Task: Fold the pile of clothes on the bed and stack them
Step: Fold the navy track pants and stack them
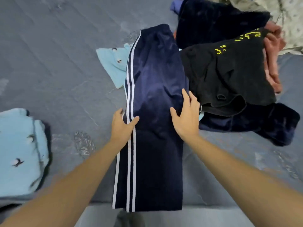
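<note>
The navy striped track pants (pixel 154 112) lie lengthwise on the bed (pixel 57 63), legs doubled, not yet folded across. Left hand (pixel 122 126) and right hand (pixel 186 118) press them flat, fingers straight. A folded light-blue garment (pixel 19 151) sits left; the unfolded pile (pixel 229 71) waits right. No containers show.

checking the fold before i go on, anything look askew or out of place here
The pants lie fairly straight under both hands, but a light blue garment is partly trapped beneath their left edge, so it may get dragged along.
</note>
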### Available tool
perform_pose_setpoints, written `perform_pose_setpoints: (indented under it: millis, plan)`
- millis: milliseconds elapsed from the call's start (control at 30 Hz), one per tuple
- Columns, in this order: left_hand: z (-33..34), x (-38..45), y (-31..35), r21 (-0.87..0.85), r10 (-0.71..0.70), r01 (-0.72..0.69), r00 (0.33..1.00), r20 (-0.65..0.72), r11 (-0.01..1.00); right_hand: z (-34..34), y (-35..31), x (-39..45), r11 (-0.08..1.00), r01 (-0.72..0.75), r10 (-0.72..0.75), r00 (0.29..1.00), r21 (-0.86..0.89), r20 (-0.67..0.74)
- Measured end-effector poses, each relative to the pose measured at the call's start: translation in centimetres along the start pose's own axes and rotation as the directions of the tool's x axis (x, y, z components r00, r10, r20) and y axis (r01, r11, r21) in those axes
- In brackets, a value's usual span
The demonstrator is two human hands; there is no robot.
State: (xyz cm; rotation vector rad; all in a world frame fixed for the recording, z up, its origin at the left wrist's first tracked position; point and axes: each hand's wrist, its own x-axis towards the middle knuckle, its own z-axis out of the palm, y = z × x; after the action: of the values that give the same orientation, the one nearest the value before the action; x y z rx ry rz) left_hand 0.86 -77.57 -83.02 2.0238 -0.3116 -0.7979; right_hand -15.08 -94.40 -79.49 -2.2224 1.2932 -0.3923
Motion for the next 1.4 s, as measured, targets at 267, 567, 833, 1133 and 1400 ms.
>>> perform_pose_setpoints:
  millis: [267,567,833,1133,1400]
  plan:
    - [0.3,-15.5,-9.5,0.041,-0.081,0.081,0.997,-0.005,0.996,1.5,5.5,-19.7,0.958,-0.284,0.273,0.947,0.044,0.171]
    - [-0.3,-23.9,-13.0,-0.041,-0.16,0.166,0.979,0.123,0.985,1.3,5.8,-24.8,0.764,-0.517,0.359,0.838,0.386,0.411]
    - [-0.4,-27.9,-15.9,-0.123,-0.166,0.21,0.941,0.293,0.97,0.4,7.0,-29.3,0.71,-0.563,0.219,0.747,0.423,0.628]
    - [-1.5,-33.1,-18.9,-0.224,-0.105,0.128,0.988,0.111,0.966,-0.6,7.5,-34.8,0.688,-0.577,0.242,0.754,0.44,0.61]
    - [-0.8,-36.3,-20.0,-0.225,-0.271,0.282,0.959,0.08,0.933,-0.7,7.5,-37.4,0.538,-0.735,0.345,0.638,0.412,0.688]
